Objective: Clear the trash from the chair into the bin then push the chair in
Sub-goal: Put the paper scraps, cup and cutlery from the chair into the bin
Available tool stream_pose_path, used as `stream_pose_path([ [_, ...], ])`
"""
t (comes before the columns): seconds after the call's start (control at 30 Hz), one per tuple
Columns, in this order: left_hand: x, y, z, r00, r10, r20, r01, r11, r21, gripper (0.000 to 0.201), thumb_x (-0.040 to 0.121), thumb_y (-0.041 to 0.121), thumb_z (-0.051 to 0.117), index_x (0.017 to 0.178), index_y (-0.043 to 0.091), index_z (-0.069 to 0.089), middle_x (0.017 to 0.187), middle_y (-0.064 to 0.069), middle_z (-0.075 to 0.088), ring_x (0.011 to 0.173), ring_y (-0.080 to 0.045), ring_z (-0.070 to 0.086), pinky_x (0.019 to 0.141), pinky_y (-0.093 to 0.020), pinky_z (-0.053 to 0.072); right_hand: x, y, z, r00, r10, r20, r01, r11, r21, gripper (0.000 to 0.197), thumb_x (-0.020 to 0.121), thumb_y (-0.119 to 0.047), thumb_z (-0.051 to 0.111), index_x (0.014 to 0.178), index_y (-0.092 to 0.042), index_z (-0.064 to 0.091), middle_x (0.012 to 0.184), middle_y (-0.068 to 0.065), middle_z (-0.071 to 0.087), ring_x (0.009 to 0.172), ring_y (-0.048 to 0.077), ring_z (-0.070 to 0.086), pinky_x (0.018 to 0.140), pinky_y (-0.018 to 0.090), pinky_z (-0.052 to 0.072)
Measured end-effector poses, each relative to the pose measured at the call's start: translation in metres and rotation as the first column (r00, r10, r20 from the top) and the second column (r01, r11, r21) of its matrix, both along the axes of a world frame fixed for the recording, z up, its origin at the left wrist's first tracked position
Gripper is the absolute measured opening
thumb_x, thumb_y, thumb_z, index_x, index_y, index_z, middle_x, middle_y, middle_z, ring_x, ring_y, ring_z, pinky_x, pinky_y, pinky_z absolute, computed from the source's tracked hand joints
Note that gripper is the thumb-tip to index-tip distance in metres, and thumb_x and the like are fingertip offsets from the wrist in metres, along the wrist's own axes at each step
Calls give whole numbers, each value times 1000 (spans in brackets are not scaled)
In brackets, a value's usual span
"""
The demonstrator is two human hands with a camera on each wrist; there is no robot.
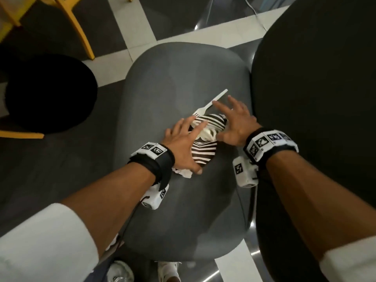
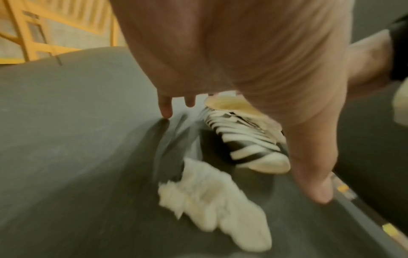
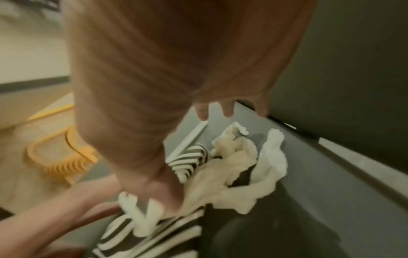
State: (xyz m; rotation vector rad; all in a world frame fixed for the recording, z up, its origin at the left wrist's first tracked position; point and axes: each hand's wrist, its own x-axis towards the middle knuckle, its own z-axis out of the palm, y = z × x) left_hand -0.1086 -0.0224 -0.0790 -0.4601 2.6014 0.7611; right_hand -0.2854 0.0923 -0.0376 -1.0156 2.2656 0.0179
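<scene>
Grey chair seat (image 1: 173,78) carrying striped cups (image 1: 205,147), fork (image 1: 211,103), napkin (image 2: 212,206); left hand (image 1: 183,143) and right hand (image 1: 236,123) spread open around cups, gripping nothing.

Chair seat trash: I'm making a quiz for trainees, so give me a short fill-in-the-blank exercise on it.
1. The striped paper cups lie on the grey ____ seat.
2. The white plastic ____ lies just beyond the cups, under the right hand's fingertips.
3. A crumpled white ____ lies by the left hand's wrist.

Missing words: chair; fork; napkin
</scene>
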Motion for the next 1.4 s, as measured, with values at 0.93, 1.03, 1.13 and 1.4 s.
stream_pose_path([
  [0.93, -40, -45, -5, 998, -60, 30, 67, 946, -317, 84, 83, 15, 62, 155, 28, 20, 160, -1, 18, 127, -33, 37, 104, -44, 39, 2, -1, -22, 989, -15, 147, 14, 1000, 8, 63, 87, -21, 69, 143, -31, 40, 128, 2, 61, 113, 25, 60, 93, 34, 50],
  [1.03, -39, -39, -1, 998, -61, -15, 50, 917, -397, 46, 89, 10, 56, 134, 20, 47, 141, -6, 45, 121, -32, 44, 96, -43, 42, 12, 8, -18, 958, -125, 259, 127, 992, 7, 53, 84, -35, 70, 132, -28, 49, 117, 1, 66, 102, 24, 64, 88, 35, 52],
  [1.13, -24, -33, 5, 997, 27, 66, -2, 934, -357, 29, 91, 9, 51, 120, 12, 52, 121, -13, 60, 114, -35, 52, 89, -42, 42, 26, 15, -16, 877, -234, 420, 266, 964, -17, 50, 77, -37, 72, 122, -28, 53, 110, 6, 68, 97, 32, 70, 84, 50, 60],
  [1.4, 20, -12, 9, 842, 439, 314, -490, 865, 106, 42, 95, 24, 45, 128, -2, 45, 125, -22, 60, 111, -39, 59, 81, -33, 43, 64, 32, -22, 672, -435, 599, 496, 866, 72, 32, 89, -6, 66, 115, -22, 55, 113, 9, 63, 100, 26, 67, 67, 40, 64],
])
